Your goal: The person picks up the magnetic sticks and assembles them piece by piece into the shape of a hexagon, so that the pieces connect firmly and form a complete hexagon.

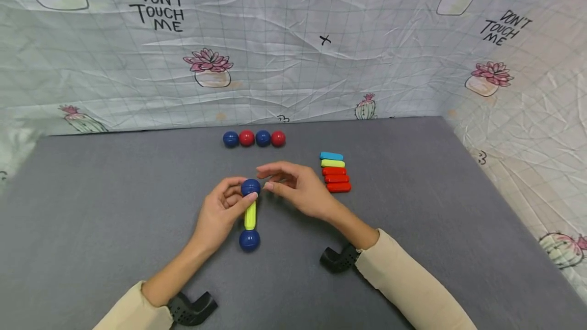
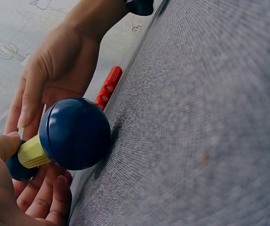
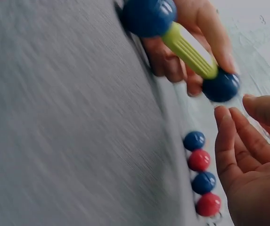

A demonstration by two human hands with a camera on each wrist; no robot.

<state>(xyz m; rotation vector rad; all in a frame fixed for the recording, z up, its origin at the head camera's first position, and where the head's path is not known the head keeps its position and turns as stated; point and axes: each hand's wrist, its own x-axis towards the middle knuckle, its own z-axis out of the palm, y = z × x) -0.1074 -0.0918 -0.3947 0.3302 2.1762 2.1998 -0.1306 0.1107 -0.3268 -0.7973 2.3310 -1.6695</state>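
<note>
Held over the worktop point(image 1: 137, 192) in the left hand point(image 1: 217, 218): a ball-ended bar point(image 1: 249, 216).
Pinched between left thumb and fingers near the far blue ball point(image 1: 250, 187), with long axis running away from the body; impossible to tell whether resting on the worktop. With fingers loosely parted and grasping nothing, the right hand point(image 1: 300, 190) just right of that far ball, apart from it; probably the gap that matters most, with the left hand nearer.
</note>
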